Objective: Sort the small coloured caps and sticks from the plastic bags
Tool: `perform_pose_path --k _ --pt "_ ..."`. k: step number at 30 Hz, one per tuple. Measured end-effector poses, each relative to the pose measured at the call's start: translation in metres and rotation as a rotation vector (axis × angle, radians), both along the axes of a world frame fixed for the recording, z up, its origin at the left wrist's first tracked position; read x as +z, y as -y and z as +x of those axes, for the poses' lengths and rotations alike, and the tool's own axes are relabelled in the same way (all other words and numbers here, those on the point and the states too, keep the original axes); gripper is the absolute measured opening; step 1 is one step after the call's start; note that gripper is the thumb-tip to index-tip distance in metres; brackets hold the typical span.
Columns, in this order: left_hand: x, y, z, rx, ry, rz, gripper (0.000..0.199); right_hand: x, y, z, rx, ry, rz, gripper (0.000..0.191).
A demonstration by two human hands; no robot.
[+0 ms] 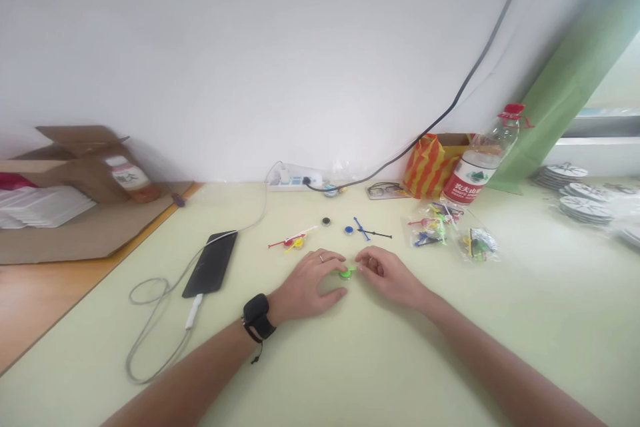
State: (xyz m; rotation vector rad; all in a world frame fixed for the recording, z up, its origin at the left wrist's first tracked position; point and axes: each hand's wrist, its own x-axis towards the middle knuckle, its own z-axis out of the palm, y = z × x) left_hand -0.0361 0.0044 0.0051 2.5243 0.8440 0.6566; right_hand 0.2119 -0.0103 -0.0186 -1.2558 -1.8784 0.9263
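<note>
A small green disc with a pointer [346, 273] lies on the pale table between my hands. My left hand [310, 283], with a ring and a black watch at the wrist, rests beside it, thumb and fingers apart around its left side. On the other side, my right hand [387, 275] has its fingers curled together by the green pointer's tip; what they pinch is too small to make out. Beyond them lie a black disc [327, 221], a blue disc [349, 231], a blue pointer [362, 229], a black pointer [377, 233], and red, yellow and white pieces [295, 241].
At left are a phone [210, 265] on a cable, a cardboard box [95, 167] and a drink bottle [131, 179]. A power strip [295, 179] lies by the wall. Bagged pieces [435, 225], a water bottle [477, 163] and stacked discs [585, 210] stand at right.
</note>
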Motion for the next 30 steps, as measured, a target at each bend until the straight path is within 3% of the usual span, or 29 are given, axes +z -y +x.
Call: perform_pose_path --k 6,9,11,13,14,15,17,20,24,30 --pt "0.002 -0.002 -0.002 0.090 0.132 -0.011 0.040 -0.003 0.007 -0.006 -0.135 -0.048 -0.032 0.061" --pt "0.002 -0.003 -0.004 0.142 0.170 -0.001 0.035 0.007 0.015 -0.009 -0.292 -0.015 -0.042 0.062" --pt "0.002 -0.004 -0.005 0.169 0.197 0.013 0.030 0.020 0.023 -0.009 -0.167 -0.031 -0.128 0.054" --pt "0.001 -0.005 -0.005 0.200 0.229 0.041 0.027 0.034 0.029 -0.006 0.221 -0.135 -0.348 0.065" --pt "0.001 -0.005 -0.006 0.217 0.242 0.054 0.026 0.040 0.031 -0.005 0.366 -0.208 -0.430 0.071" --pt "0.001 -0.005 -0.006 0.232 0.252 0.062 0.025 0.045 0.031 -0.004 0.411 -0.279 -0.466 0.073" --pt "0.000 -0.006 -0.006 0.253 0.257 0.064 0.024 0.049 0.030 -0.004 0.311 -0.356 -0.452 0.069" --pt "-0.001 -0.007 -0.006 0.257 0.248 0.048 0.023 0.045 0.023 -0.006 0.081 -0.275 -0.353 0.059" --pt "-0.002 -0.008 -0.006 0.271 0.248 0.035 0.023 0.032 0.010 0.001 -0.026 -0.102 -0.226 0.052" --pt "-0.002 -0.010 -0.006 0.293 0.274 0.028 0.025 0.008 -0.013 0.024 -0.194 0.046 0.110 0.034"
